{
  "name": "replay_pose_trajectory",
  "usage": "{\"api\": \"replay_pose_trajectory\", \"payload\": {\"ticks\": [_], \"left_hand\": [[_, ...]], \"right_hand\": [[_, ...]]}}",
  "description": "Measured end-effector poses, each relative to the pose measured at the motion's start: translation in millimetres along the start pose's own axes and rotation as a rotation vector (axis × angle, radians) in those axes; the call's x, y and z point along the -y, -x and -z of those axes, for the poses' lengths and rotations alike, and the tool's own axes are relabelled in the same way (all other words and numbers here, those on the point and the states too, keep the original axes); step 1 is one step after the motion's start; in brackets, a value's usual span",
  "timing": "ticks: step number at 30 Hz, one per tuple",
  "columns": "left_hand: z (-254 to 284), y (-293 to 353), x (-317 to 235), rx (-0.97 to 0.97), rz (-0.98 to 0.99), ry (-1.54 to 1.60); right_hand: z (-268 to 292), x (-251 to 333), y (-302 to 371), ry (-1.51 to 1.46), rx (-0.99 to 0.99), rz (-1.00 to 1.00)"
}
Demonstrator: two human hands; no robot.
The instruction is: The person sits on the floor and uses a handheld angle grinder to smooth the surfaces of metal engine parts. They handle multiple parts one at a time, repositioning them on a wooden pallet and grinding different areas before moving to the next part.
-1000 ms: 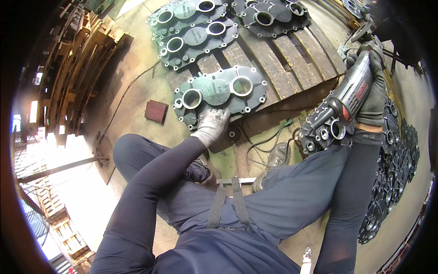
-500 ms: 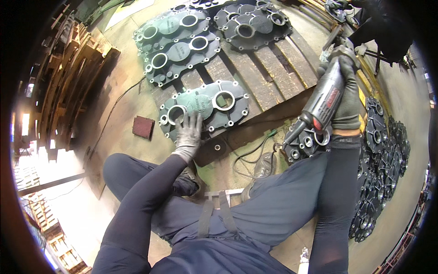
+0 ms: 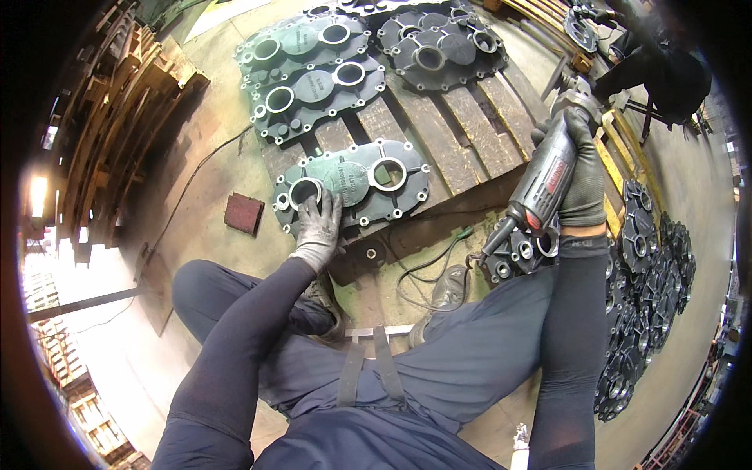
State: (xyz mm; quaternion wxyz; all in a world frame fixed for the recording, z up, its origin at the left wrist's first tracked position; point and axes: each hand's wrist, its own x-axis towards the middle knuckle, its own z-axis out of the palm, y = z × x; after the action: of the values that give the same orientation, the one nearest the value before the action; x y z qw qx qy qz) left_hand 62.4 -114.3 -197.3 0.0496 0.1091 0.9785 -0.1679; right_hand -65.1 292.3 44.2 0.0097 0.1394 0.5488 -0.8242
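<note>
Resting on the near cover plate [image 3: 348, 184]: the person's left hand [image 3: 317, 223], in a light grey glove, palm down. Its fingers are extended and slightly apart, the fingertips at the lower rim of the plate's left ring opening.
Near cover plate: a dark metal casting with a greenish raised disc at its middle, a pale-rimmed round opening on either side and small bolt holes along its edge. It lies flat at the near edge of a slatted wooden platform [image 3: 435, 129], in front of the person.
Right hand [image 3: 586, 157]: in a darker grey glove, wrapped around the body of an angle grinder [image 3: 544, 188]. Some fingertips are hidden, so I cannot tell whether they press together.
Angle grinder: grey and black with a touch of red, slanting, its head pointing away from the person. Its tail end overlaps a dark casting [image 3: 523, 249] in view.
Platform, far side: greenish plates [image 3: 315, 84] on the left, dark stacked plates [image 3: 453, 51] on the right.
Floor: a dark red block [image 3: 244, 214] left of the near cover plate; a green connector [image 3: 466, 233] on a looped cable; a pile of dark castings [image 3: 646, 274] beyond the right arm.
Left edge: stacked wooden pallets [image 3: 102, 133].
</note>
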Motion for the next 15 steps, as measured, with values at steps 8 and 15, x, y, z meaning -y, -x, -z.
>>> {"api": "replay_pose_trajectory", "payload": {"ticks": [8,15], "left_hand": [[30,7,-1,0.166,-0.044,0.099],[-18,40,-28,0.082,-0.058,-0.04]], "right_hand": [[0,-2,1,0.019,-0.007,0.015],[-10,-5,8,0.027,0.011,0.012]]}}
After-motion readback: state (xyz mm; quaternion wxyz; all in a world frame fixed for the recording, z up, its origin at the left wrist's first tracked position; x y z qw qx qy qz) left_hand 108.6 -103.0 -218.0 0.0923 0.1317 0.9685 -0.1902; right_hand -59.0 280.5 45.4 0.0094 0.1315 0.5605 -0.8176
